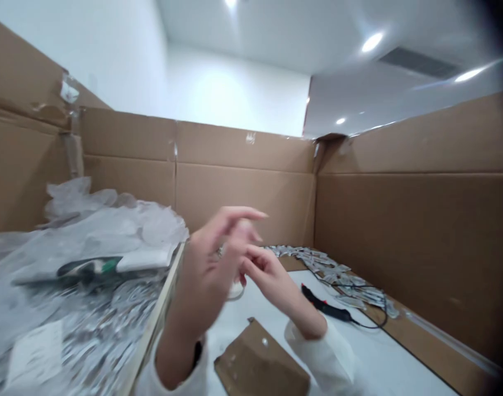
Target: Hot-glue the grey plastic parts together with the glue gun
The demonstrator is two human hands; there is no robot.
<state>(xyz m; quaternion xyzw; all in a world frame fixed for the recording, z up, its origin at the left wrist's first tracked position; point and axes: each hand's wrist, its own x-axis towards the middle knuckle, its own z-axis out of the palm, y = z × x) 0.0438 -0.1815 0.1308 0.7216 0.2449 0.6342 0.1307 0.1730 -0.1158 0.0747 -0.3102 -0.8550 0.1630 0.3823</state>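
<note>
My left hand is raised above the white table, its fingers spread and smeared by motion. Just to its right, my right hand has its fingers curled together in a pinch. The two hands overlap in view, and whatever the right fingertips hold is hidden. Behind and below the fingers, a pale rounded thing shows in part; its kind is unclear. Nearer to me lies a piece of brown cardboard. A black corded handheld tool with red parts rests to the right of my right hand.
Cardboard walls enclose the table. Many small clear packets lie along the back and right. At left, behind a pale edge strip, are more packets, crumpled clear plastic, a green-and-black item and white paper.
</note>
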